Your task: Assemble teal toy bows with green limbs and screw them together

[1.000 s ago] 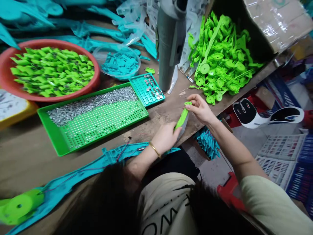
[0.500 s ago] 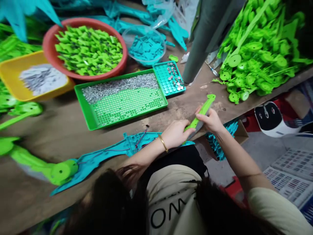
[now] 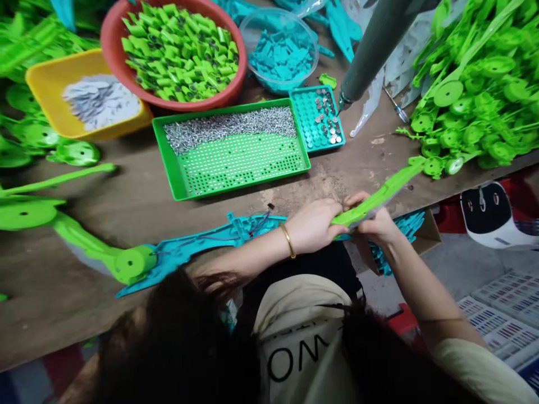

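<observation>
A long, narrow green plastic part (image 3: 385, 192) with a greyish underside slants up to the right, held in both hands near its lower end. My left hand (image 3: 318, 221), with a gold bangle at the wrist, is closed round that end. My right hand (image 3: 374, 221) grips the same piece from beneath, a little further along. Under my left forearm lies a long blue plastic shell (image 3: 202, 241) with thin wires in it and a small black connector (image 3: 270, 206) beside it. A green arm-shaped piece with a round hub (image 3: 132, 262) rests on the shell's left end.
A green tray (image 3: 236, 163) of screws and a small blue tray (image 3: 318, 118) stand behind my hands. Beyond are a red basin (image 3: 110, 53), a yellow bin (image 3: 44, 84) and a clear bowl (image 3: 280, 81). A dark hanging tool (image 3: 370, 56) points down. Green parts (image 3: 484, 95) are heaped right.
The green part has swung lower and now leans further right, with more of its length showing past my right hand. My view has shifted, so the bench things appear displaced to the right.
</observation>
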{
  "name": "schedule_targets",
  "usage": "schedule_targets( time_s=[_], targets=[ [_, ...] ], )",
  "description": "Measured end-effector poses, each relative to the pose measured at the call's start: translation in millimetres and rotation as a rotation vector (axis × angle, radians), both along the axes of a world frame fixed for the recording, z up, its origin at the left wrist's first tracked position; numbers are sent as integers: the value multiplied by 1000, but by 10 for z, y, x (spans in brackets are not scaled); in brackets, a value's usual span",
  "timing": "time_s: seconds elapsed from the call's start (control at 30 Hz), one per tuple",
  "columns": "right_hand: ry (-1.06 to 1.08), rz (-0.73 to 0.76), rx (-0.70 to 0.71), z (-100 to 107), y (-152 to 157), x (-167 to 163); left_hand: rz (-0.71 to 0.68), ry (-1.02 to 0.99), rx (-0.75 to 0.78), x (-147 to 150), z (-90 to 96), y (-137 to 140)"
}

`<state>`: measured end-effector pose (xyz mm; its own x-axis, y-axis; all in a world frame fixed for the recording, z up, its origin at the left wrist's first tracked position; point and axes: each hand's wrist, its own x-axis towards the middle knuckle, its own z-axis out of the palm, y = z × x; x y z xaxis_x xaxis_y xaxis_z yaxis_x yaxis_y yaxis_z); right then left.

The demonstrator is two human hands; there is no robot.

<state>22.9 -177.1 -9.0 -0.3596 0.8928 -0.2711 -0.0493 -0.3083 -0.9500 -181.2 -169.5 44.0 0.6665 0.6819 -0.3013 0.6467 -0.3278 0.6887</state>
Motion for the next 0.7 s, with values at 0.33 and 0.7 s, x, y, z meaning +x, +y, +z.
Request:
schedule_targets(
  time_s=[0.33,0.7],
  targets=[
    [-193,-37,184,37,-101,-27,72,114,-7,-31,65,-64],
    [-273,-187,99,75,-443,-210,74,90,81,-104,161,-164]
  ],
)
